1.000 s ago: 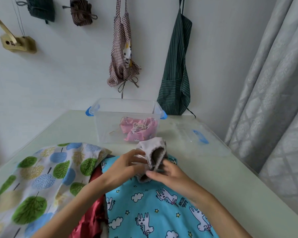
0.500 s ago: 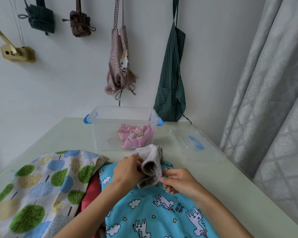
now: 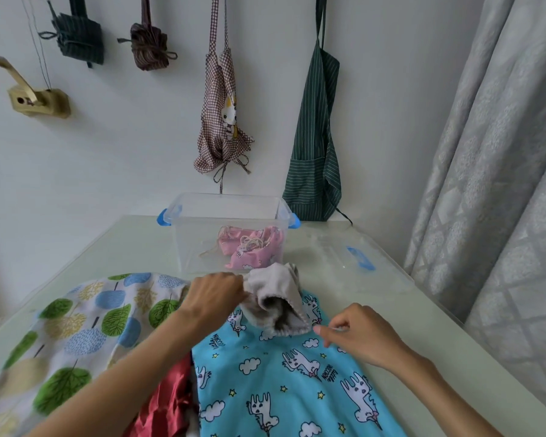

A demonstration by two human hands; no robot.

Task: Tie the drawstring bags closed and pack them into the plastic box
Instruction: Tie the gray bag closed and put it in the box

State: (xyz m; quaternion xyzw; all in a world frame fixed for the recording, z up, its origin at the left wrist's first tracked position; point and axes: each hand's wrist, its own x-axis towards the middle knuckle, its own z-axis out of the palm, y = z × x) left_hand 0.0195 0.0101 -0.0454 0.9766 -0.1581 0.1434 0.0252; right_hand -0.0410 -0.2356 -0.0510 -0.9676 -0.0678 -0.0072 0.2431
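Note:
A small grey drawstring bag (image 3: 276, 290) is held up over the table with its mouth facing me and partly gathered. My left hand (image 3: 213, 298) grips its left side. My right hand (image 3: 356, 334) sits to the right of the mouth and pinches a thin pale drawstring that runs from the bag's hem. Behind them stands the clear plastic box (image 3: 199, 244) with blue latches; a tied pink bag (image 3: 254, 250) lies inside. A blue unicorn-print bag (image 3: 284, 383) lies flat under my hands.
A tree-print bag (image 3: 76, 323) lies at the left and a red satin bag (image 3: 164, 408) pokes out between it and the blue one. The box's clear lid (image 3: 344, 257) lies at the right. Aprons and pouches hang on the wall; a curtain hangs at the right.
My right hand has pulled away to the right of the grey bag, drawing the string out. The bag's mouth has gathered tighter. The view has tilted slightly.

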